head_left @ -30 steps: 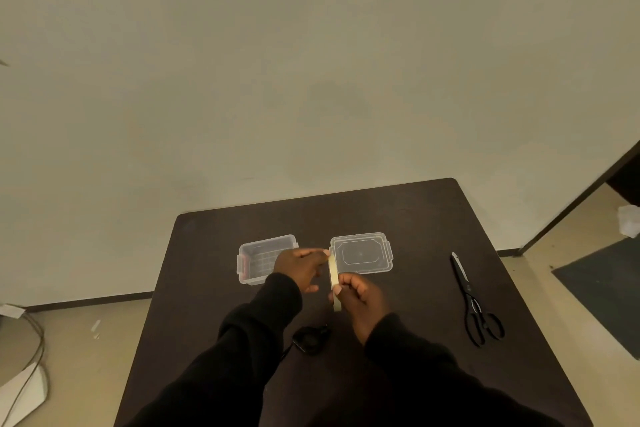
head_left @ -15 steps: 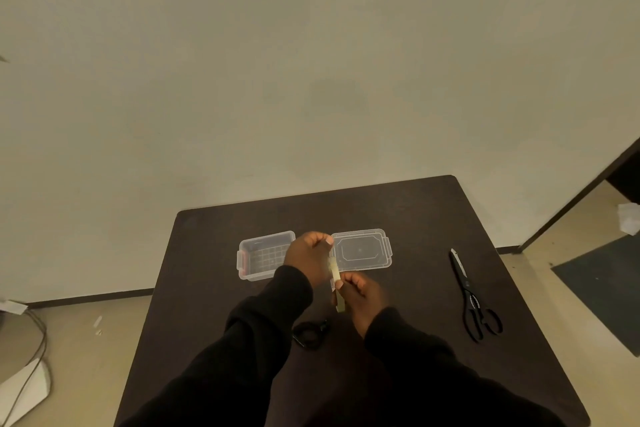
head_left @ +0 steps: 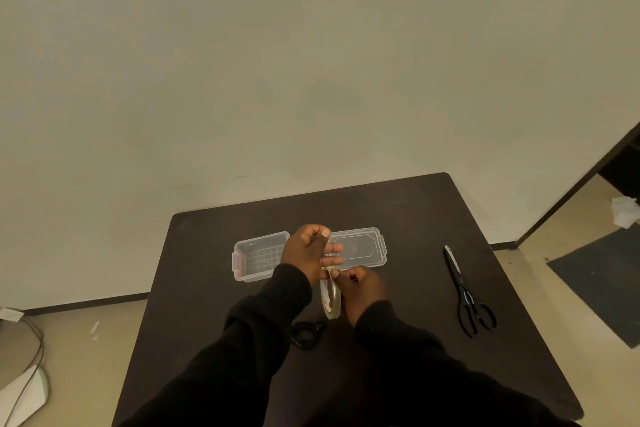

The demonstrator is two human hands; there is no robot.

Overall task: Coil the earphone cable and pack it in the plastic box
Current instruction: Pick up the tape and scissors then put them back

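A person in black sleeves stands at a dark table with both hands raised over its middle. The right hand grips a roll of tape, held on edge so its ring faces sideways. The left hand sits just above the roll, thumb up and fingers curled near the roll's top edge; whether it pinches the tape end I cannot tell. The coiled black cable lies on the table below the hands, close to the left sleeve. Behind the hands the clear box stands open, partly hidden by the left hand, with its lid lying flat just to its right. Black scissors lie well apart on the right side.
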